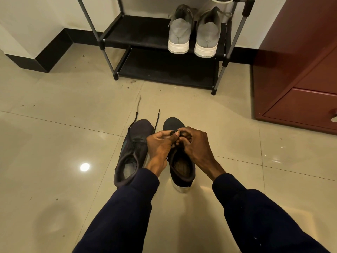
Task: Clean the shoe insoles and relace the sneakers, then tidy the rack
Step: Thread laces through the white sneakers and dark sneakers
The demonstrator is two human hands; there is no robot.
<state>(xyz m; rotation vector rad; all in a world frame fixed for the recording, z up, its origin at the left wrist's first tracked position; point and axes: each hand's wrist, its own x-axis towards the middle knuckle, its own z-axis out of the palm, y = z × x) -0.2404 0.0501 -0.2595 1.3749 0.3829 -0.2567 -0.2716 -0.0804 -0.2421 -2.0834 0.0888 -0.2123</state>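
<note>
Two dark sneakers stand side by side on the tiled floor, toes pointing away from me. The left sneaker [132, 152] has its black lace [156, 121] loose, with both ends trailing onto the floor past the toe. Over the tongue of the right sneaker [180, 167] my left hand [160, 143] and my right hand [195, 141] meet, and both pinch that shoe's dark lace between fingertips. The insole shows inside each shoe opening. The lacing of the right sneaker is hidden under my hands.
A black metal shoe rack [164, 39] stands against the wall ahead, with a grey pair of sneakers [193, 31] on its middle shelf. A dark red cabinet [300, 79] with a drawer is at the right. Small specks of dirt dot the floor.
</note>
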